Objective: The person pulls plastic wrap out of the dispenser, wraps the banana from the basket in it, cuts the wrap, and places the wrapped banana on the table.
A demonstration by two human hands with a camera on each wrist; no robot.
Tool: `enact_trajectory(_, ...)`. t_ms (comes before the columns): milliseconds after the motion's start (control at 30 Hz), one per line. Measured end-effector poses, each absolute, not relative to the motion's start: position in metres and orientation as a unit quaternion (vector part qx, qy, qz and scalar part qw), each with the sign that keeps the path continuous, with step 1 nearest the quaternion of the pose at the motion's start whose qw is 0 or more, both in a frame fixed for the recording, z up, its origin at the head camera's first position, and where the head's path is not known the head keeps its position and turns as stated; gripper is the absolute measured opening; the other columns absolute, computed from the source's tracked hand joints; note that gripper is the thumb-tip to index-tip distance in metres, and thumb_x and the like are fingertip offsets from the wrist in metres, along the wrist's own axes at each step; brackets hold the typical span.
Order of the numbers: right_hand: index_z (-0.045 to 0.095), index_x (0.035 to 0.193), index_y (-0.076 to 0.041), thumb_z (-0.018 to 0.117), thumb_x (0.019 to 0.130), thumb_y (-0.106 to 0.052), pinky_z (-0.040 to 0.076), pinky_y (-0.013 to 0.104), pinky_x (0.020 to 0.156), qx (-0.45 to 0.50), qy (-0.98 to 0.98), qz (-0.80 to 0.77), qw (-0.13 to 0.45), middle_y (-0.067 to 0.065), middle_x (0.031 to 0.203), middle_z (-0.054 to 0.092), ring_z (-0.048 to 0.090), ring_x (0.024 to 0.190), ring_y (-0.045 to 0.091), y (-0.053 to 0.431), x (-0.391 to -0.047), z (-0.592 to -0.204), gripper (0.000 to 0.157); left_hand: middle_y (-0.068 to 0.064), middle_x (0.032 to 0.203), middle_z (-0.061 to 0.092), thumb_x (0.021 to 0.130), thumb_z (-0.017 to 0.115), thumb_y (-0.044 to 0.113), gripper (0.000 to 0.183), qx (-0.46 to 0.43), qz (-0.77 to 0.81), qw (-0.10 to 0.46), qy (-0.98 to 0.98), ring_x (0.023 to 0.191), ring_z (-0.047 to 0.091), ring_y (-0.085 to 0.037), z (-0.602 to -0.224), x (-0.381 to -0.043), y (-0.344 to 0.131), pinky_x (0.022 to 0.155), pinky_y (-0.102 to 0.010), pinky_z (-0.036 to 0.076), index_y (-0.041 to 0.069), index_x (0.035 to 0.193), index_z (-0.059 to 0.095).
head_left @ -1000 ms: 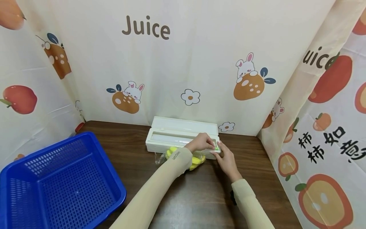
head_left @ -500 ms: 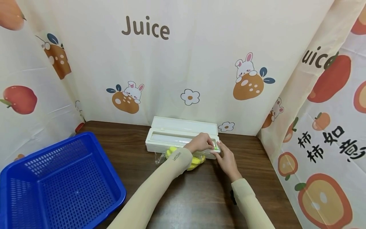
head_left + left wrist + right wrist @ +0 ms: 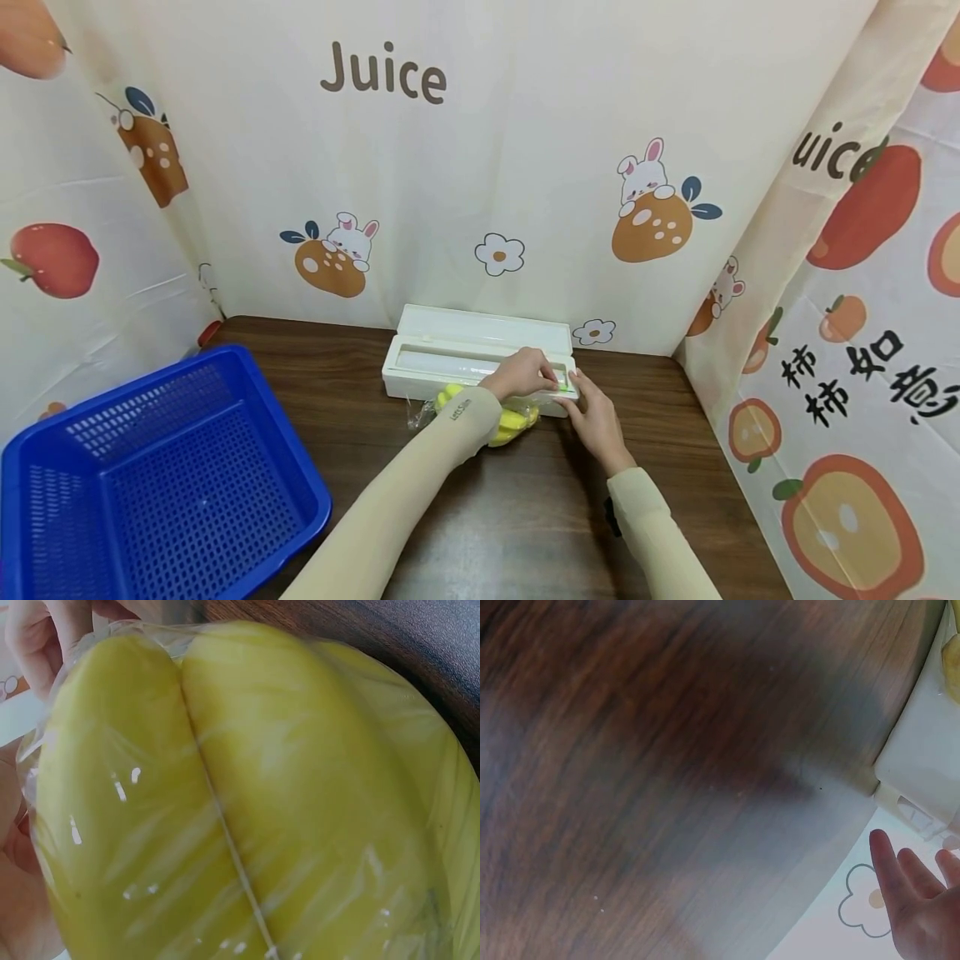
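Observation:
A white cling film box (image 3: pixel 427 387) stands near the table's back edge, its lid (image 3: pixel 487 327) folded back and a pale roll (image 3: pixel 442 364) inside. My left hand (image 3: pixel 519 372) reaches over the box's right part, fingers curled at a small green slider (image 3: pixel 564 387); its fingertips are partly hidden. At the box's right end, my right hand (image 3: pixel 597 421) holds the corner, thumb against the front and fingers along the end. Yellow bananas (image 3: pixel 513 423) in clear plastic lie before the box, partly under my left wrist; the wrapped bananas (image 3: pixel 262 765) fill the left wrist view.
A large blue plastic basket (image 3: pixel 202 500) sits on the left of the brown wooden table (image 3: pixel 517 525). Fruit-printed curtains (image 3: pixel 495 167) hang behind the table and on both sides. A small red object (image 3: pixel 209 333) shows at the back left corner.
My left hand has crept slightly left along the box, and the green slider has shifted a little left with it. My right hand, the box and the bananas look the same.

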State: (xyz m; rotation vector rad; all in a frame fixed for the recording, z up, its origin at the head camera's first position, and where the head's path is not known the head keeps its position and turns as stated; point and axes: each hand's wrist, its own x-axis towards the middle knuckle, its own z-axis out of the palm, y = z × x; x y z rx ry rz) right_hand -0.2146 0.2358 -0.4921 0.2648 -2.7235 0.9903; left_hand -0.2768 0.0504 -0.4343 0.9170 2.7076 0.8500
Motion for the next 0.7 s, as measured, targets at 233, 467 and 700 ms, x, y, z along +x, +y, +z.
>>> enact_trajectory(233,0.056,0.148,0.004,0.078,0.097,-0.017,0.047,0.064,0.108,0.093,-0.928,0.339,0.123,0.024,0.157,0.051,0.051,0.141,0.046,0.236,-0.214,-0.493,0.059,-0.005,0.104,0.081,0.097,0.079,0.016,0.012,0.313,0.304,0.086,0.896,0.095,0.069,-0.015,-0.434,-0.278,0.041,0.090,-0.027,0.055,0.008,0.102,0.085)
enact_trajectory(467,0.055,0.149,0.005,0.077,0.098,-0.015,0.046,0.063,0.109,0.099,-0.928,0.336,0.126,0.025,0.157,0.050,0.051,0.141,0.046,0.237,-0.216,-0.493,0.059,-0.005,0.103,0.082,0.097,0.078,0.015,0.012,0.317,0.314,0.083,0.891,0.090,0.068,-0.013,-0.435,-0.279,0.037,0.086,-0.024,0.054,0.007,0.103,0.085)
enact_trajectory(700,0.054,0.149,0.006,0.076,0.099,-0.015,0.044,0.062,0.113,0.096,-0.930,0.337,0.113,0.025,0.158,0.048,0.049,0.143,0.045,0.236,-0.214,-0.493,0.058,-0.006,0.103,0.082,0.098,0.077,0.014,0.012,0.314,0.324,0.085,0.888,0.095,0.072,-0.016,-0.436,-0.276,0.035,0.087,-0.024,0.055,0.006,0.103,0.085)
